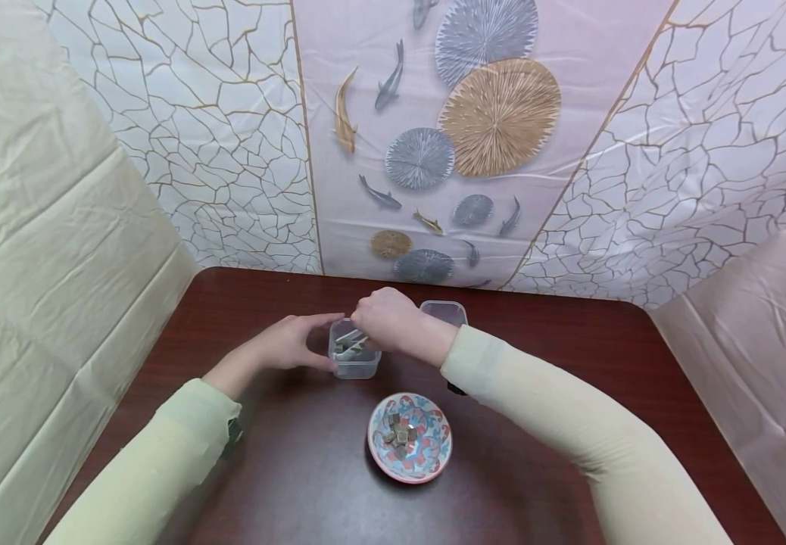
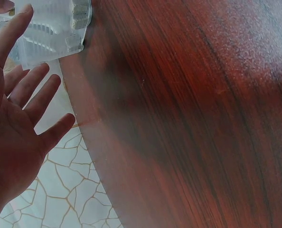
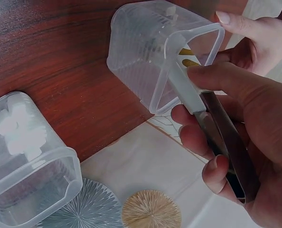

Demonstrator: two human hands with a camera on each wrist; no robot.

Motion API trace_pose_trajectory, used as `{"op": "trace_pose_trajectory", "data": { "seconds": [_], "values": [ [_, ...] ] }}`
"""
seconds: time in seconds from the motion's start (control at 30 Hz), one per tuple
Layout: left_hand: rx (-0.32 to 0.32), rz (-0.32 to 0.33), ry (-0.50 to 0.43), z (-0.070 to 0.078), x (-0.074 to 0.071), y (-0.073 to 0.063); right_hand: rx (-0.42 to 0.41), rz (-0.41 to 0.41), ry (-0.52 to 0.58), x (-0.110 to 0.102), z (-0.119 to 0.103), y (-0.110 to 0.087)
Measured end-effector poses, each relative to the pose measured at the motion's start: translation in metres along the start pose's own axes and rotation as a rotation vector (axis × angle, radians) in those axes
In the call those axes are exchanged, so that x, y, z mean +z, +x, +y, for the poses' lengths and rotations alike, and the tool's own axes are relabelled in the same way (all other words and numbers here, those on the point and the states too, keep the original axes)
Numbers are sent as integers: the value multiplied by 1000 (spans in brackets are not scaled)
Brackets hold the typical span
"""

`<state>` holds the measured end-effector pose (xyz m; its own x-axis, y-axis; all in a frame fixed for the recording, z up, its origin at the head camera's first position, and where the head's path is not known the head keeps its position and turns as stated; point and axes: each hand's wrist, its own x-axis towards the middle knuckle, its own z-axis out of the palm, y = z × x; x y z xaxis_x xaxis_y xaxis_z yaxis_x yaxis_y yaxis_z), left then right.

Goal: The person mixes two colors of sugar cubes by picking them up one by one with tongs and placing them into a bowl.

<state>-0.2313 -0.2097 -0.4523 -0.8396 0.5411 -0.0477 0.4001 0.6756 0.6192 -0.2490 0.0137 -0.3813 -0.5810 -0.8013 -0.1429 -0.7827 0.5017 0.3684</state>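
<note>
My right hand [image 1: 388, 318] grips metal tongs [image 3: 226, 147] with white tips. The tips [image 1: 347, 344] reach into a clear plastic container [image 1: 356, 369], among small brownish cubes [image 2: 79, 16]. Whether they pinch a cube I cannot tell. My left hand [image 1: 287, 344] holds the container's left side, thumb at the near face and forefinger at the far one; in the left wrist view its other fingers [image 2: 46, 97] stretch out, spread apart. Nearer me is a patterned bowl [image 1: 434, 446], several similar cubes [image 1: 401, 434] inside it.
Behind my right wrist stands a second clear container [image 1: 443, 309], pale shapes [image 3: 20, 126] showing inside it. All stand on a dark red-brown wooden table [image 1: 297, 454]. Patterned cloth [image 1: 243, 136] hangs along the table's far edge, with plain cloth at both sides.
</note>
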Motion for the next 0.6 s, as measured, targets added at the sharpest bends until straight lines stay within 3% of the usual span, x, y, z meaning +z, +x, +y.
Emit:
{"op": "trace_pose_trajectory", "data": {
  "seconds": [0.23, 0.6],
  "values": [
    [-28, -14, -12, 0, 0, 1, -1, -2, 7, -2, -1, -1],
    [-9, -2, -5, 0, 1, 0, 5, -15, 6, -4, -2, 2]
  ]
}}
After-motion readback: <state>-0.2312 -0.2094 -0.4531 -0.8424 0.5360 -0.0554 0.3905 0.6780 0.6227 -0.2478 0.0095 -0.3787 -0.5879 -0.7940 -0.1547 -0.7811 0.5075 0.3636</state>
